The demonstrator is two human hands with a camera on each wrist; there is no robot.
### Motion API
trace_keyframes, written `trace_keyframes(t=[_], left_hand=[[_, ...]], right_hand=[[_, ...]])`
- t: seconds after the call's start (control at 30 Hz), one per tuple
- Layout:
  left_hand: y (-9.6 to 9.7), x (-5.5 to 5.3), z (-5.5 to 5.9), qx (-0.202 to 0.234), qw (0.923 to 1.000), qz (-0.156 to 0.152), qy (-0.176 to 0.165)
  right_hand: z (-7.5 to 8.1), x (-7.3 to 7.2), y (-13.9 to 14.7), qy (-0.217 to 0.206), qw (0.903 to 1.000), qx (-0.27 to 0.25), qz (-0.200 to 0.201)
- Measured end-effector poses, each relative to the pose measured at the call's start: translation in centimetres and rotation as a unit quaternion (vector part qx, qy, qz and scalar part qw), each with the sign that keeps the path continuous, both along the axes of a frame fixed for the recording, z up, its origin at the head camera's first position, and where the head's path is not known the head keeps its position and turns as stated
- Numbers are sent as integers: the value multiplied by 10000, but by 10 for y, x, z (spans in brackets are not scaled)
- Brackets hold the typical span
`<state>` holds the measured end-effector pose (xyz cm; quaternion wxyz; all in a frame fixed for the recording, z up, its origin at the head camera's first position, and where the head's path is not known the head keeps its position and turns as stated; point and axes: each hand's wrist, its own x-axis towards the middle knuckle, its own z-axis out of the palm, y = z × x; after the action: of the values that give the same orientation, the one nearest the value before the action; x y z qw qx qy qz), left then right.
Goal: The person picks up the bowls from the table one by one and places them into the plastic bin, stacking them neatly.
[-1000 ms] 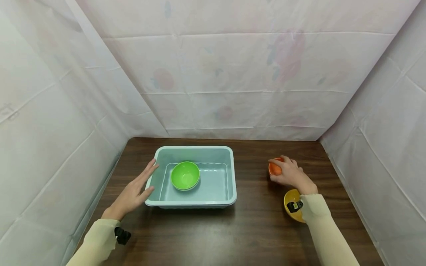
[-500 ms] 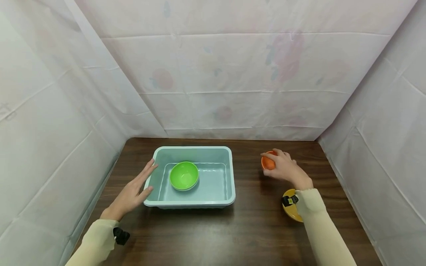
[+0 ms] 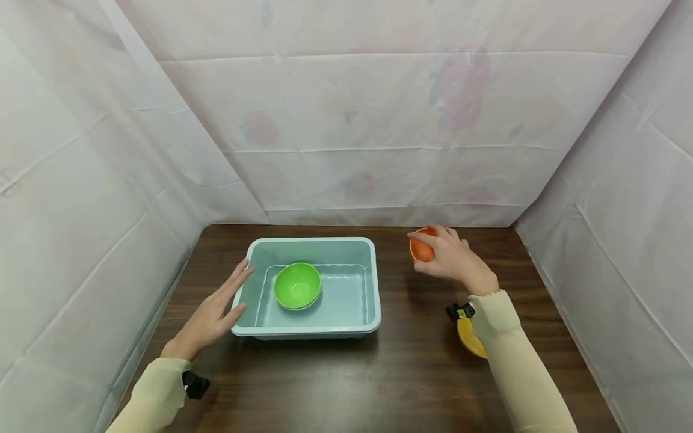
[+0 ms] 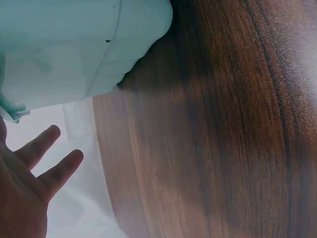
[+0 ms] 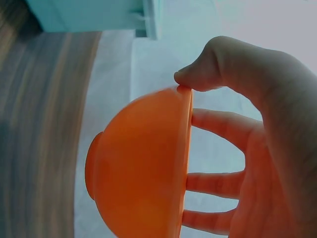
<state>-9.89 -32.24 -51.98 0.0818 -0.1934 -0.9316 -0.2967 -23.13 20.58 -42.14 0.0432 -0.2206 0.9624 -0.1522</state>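
Observation:
An orange bowl (image 5: 143, 163) is held by the rim in my right hand (image 3: 452, 257), thumb on one side and fingers along the other. In the head view the orange bowl (image 3: 422, 246) is right of the pale blue basin (image 3: 308, 331), raised over the table. My left hand (image 3: 213, 316) lies along the basin's left rim, its fingers straight and spread. Inside the basin, left of its middle, sits a green bowl (image 3: 297, 286) with a paler rim showing just under it. The left wrist view shows the basin's outer wall (image 4: 54, 54) beside the spread fingers (image 4: 62, 171).
A yellow bowl (image 3: 470, 338) stands on the dark wooden table (image 3: 335, 385), partly hidden under the right forearm. White patterned sheets (image 3: 357, 180) hang behind the table and on both sides.
My right hand has carried the orange bowl left and upward, toward the basin, uncovering different parts of the yellow bowl. The left hand stays at the basin's rim.

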Motion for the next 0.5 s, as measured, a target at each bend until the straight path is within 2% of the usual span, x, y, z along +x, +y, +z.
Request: trace_keyframes(t=[0.33,0.5], left_hand=[[0,-1,-2,-3,10000,15,43],[0,-1,-2,-10,10000,15,67]], right_hand=[[23,1,-27,138,9996,-63,253],[32,1,-40,334,9986,-28,408]])
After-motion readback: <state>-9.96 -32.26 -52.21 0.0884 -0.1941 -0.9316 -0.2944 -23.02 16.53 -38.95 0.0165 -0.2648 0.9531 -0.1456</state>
